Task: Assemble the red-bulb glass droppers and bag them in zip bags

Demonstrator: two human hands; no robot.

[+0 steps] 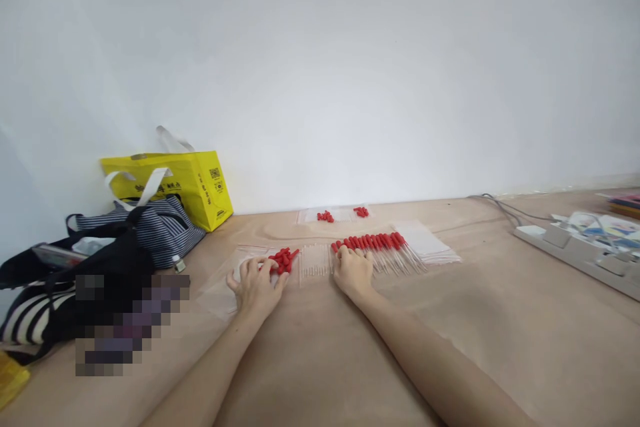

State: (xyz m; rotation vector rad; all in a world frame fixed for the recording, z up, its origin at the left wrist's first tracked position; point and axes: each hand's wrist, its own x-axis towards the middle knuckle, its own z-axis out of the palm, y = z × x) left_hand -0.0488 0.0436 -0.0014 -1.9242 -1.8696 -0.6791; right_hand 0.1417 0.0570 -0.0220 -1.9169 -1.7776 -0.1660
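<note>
Touching loose red pcs, L hand (257, 285) is part-open. R hand (353, 271), fingers curled, meets red-tipped sticks (385, 243); grip unclear.

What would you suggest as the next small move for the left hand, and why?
Perhaps the left hand should pinch one piece from the red pile at its fingers, since thin sticks without red tops lie between that pile and the right hand.

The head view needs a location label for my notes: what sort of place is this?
Probably an indoor workspace, home or office unclear: a flat brown tabletop against a plain white wall, with a long white plastic power strip on it.
</note>
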